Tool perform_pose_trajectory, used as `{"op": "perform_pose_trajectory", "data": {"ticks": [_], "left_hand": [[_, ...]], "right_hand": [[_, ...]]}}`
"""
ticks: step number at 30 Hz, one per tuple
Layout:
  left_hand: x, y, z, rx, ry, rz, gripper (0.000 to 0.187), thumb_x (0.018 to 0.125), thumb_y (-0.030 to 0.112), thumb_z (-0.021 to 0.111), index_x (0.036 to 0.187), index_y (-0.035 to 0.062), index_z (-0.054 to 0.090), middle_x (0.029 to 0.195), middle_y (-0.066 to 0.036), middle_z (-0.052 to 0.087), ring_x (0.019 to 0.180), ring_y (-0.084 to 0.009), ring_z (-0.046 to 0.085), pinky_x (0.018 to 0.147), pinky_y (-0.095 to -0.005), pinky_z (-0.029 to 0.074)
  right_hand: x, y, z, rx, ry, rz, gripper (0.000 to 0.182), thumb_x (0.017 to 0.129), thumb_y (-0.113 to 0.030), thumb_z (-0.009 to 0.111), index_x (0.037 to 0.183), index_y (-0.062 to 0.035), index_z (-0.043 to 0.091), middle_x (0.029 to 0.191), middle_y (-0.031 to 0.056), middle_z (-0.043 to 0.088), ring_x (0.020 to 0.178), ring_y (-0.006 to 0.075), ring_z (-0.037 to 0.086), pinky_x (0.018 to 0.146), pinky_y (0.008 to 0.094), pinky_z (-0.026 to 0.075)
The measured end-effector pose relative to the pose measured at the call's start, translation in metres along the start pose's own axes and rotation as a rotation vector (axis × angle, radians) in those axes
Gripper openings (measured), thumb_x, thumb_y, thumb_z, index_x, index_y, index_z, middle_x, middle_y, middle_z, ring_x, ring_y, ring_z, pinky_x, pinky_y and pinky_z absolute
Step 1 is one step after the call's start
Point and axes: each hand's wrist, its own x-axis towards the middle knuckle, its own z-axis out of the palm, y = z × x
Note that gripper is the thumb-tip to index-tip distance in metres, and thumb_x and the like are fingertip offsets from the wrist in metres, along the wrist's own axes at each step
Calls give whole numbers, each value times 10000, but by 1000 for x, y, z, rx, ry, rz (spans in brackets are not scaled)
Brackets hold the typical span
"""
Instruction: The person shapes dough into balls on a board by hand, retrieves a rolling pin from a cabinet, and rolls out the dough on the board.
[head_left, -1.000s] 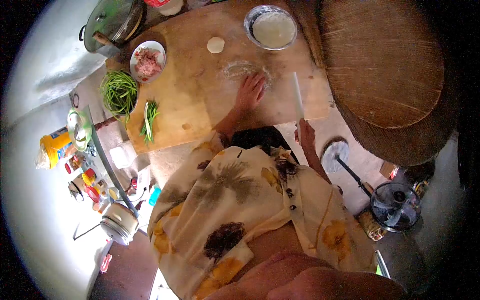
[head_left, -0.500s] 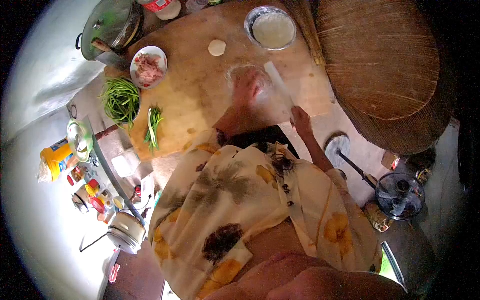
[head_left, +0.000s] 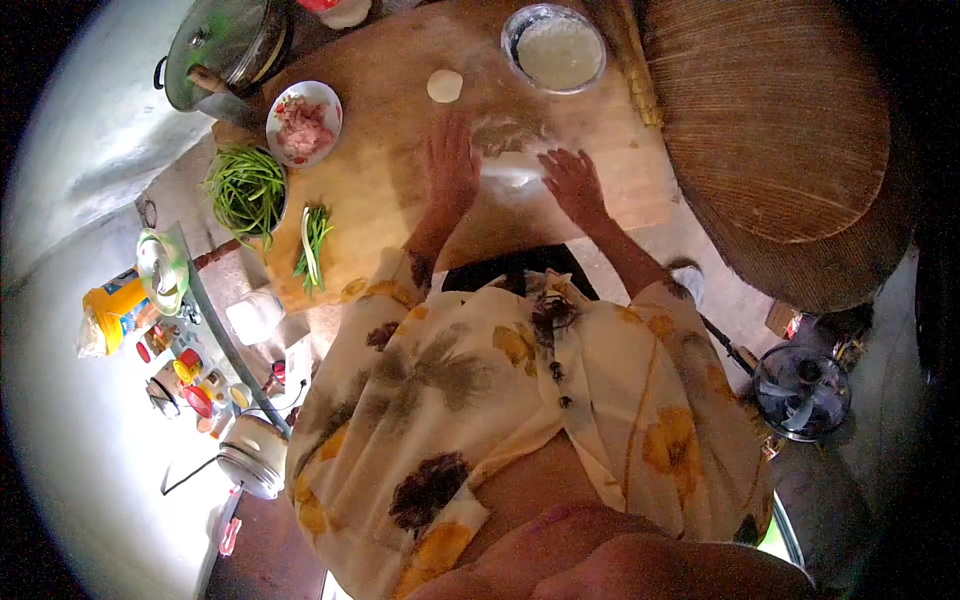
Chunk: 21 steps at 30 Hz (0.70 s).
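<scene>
A pale rolling pin (head_left: pixel 512 172) lies crosswise on the wooden board (head_left: pixel 380 200), partly covered by my hands. My left hand (head_left: pixel 452 165) is at its left end, open, with the fingers stretched forward. Over its right end rests my right hand (head_left: pixel 575 185), also open and flat, fingers slightly spread. Loose flour (head_left: pixel 510 135) dusts the board just beyond the pin. Any dough beneath the pin is hard to make out. A small round piece of dough (head_left: pixel 445 86) sits farther up the board.
A metal bowl of flour (head_left: pixel 555 55) stands at the far right of the board. Leftward are a plate of minced meat (head_left: pixel 303 124), a bowl of green beans (head_left: pixel 245 195) and scallions (head_left: pixel 313 245). A lidded pot (head_left: pixel 222 52) is beyond; a woven lid (head_left: pixel 770 120) is right.
My right hand has moved from gripping one end of the tilted rolling pin to lying over it. The pin has turned crosswise. My left hand has shifted left, off the floury patch.
</scene>
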Motion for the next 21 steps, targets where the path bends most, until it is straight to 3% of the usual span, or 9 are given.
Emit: {"op": "perform_pose_trajectory", "data": {"ticks": [2, 4, 8, 15, 17, 21], "left_hand": [[-29, 11, -12, 108, -117, -45, 561, 941, 320, 488, 1397, 10, 390, 1462, -193, 369, 1375, -373, 299, 1113, -553, 210], [-46, 14, -1, 75, -81, -50, 561, 940, 314, 481, 1398, 5, 389, 1467, -191, 361, 1378, -370, 294, 1115, -552, 208], [-33, 20, 9, 28, 12, -148, 575, 933, 303, 481, 1411, 4, 373, 1491, -180, 327, 1393, -360, 272, 1123, -556, 188], [25, 11, 16, 98, 27, -204, 627, 916, 357, 508, 1433, 38, 349, 1504, -163, 309, 1411, -342, 245, 1122, -597, 148], [52, 7, 14, -11, 110, -243, 650, 910, 370, 516, 1452, 67, 319, 1508, -147, 302, 1411, -338, 246, 1118, -609, 148], [74, 1, 16, 78, 168, -212, 670, 907, 369, 533, 1466, 87, 292, 1522, -135, 274, 1410, -344, 241, 1118, -606, 157]], "right_hand": [[-13, -7, 4, -90, -9, -21, 481, 923, -268, 583, 1354, -94, 460, 1361, 139, 478, 1276, 275, 444, 1092, 486, 289], [-28, -16, 4, 11, 68, 15, 520, 937, -243, 554, 1404, -79, 392, 1440, 155, 389, 1333, 296, 379, 1115, 487, 264], [-5, -12, 18, 92, 229, 95, 450, 946, -241, 534, 1355, -67, 466, 1411, 146, 439, 1335, 299, 380, 1106, 497, 264], [61, 10, 18, -90, 240, 132, 433, 938, -267, 519, 1335, -95, 501, 1382, 86, 483, 1303, 258, 420, 1100, 477, 264], [83, 20, 24, -183, 416, 122, 435, 929, -269, 512, 1330, -100, 508, 1350, 93, 507, 1283, 258, 437, 1097, 489, 267], [103, 27, 16, -130, 255, 153, 455, 931, -294, 494, 1343, -102, 492, 1379, 102, 471, 1288, 257, 423, 1097, 497, 261]]}}
